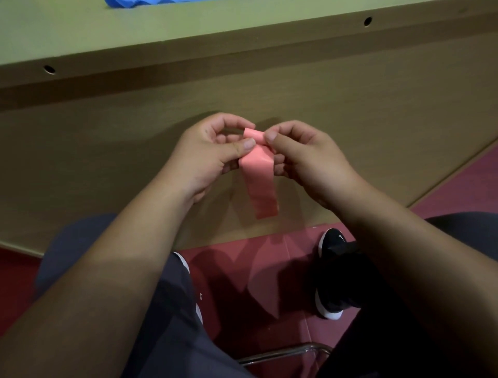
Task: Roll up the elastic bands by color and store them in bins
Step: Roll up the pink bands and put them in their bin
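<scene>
Head view: the left hand (210,159) and right hand (312,162) hold a pink band (260,178) between them, in the air before the counter (350,89). Fingers (245,145) of both pinch its curled top end, and the rest hangs down.

A person's left grip (213,156) and right grip (304,159) pinch the top end of a pink elastic band (260,183) between thumbs and forefingers. Its top end is curled over and its tail hangs loose before the worktop (134,35). Blue material (129,3) lies at the worktop's far edge; a black shoe (332,272) rests on the red floor (258,269) below.
</scene>
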`<state>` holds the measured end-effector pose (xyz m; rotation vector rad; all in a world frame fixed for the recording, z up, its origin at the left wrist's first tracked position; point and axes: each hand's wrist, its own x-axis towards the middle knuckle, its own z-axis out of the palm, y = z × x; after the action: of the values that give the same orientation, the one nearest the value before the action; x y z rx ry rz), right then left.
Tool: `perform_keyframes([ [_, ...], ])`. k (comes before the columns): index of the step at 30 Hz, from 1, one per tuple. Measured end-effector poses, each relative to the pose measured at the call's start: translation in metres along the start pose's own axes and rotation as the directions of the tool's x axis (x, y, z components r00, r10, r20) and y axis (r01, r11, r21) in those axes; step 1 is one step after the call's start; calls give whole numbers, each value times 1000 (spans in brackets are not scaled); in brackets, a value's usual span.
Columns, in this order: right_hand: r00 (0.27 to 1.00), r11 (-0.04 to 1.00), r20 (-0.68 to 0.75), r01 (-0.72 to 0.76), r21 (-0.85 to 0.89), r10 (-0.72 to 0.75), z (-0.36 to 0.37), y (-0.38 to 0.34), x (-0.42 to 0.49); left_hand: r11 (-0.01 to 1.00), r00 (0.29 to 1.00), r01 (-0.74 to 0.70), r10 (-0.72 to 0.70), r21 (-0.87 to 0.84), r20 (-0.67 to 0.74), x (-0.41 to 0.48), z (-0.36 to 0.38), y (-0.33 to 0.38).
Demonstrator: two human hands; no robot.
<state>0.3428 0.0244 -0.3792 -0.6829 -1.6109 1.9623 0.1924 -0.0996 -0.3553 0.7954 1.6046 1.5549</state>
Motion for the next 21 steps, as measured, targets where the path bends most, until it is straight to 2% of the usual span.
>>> perform_keyframes([
  [8, 984, 963, -55, 156, -219, -172, -6, 0, 0, 998, 998, 61, -62, 25, 27, -2, 6, -3],
  [17, 979, 953, -57, 178, -247, -197, -6, 0, 0, 999, 999, 44, -44, 25, -1, 0, 12, -5],
  [21, 976, 946, -48, 194, -261, -213, -6, -1, -1, 997, 997, 81, -81, 8, 4, 0, 11, -5],
])
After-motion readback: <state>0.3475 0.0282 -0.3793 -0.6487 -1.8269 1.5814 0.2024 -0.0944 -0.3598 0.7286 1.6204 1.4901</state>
